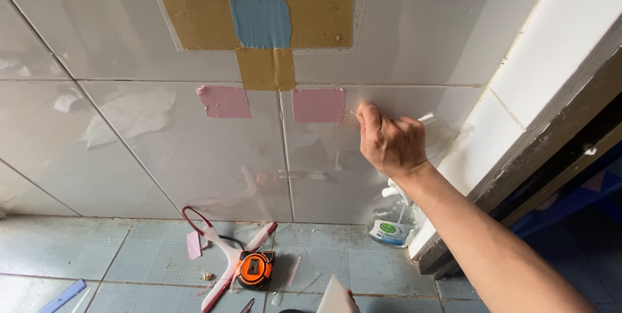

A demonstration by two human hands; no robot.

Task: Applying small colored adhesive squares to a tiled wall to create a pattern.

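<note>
My right hand point(389, 141) is up against the glossy white tiled wall point(162, 151), fingers pinched together on the edge of a thin translucent sticker point(354, 115). That sticker lies just right of a pink square sticker point(318, 105). A second pink square point(224, 101) sits further left. Above them a patchwork of gold squares point(265, 69) and blue squares point(260, 21) covers the wall. A bit of white paper point(428, 118) shows behind my knuckles. My left hand is out of view.
On the blue-grey floor lie an orange tape measure point(254, 269), a white and red tool point(227, 258), a pink scrap point(193, 245) and a blue ruler point(63, 296). A clear spray bottle point(391, 221) stands in the corner. A white sheet corner point(335, 299) pokes up at the bottom edge.
</note>
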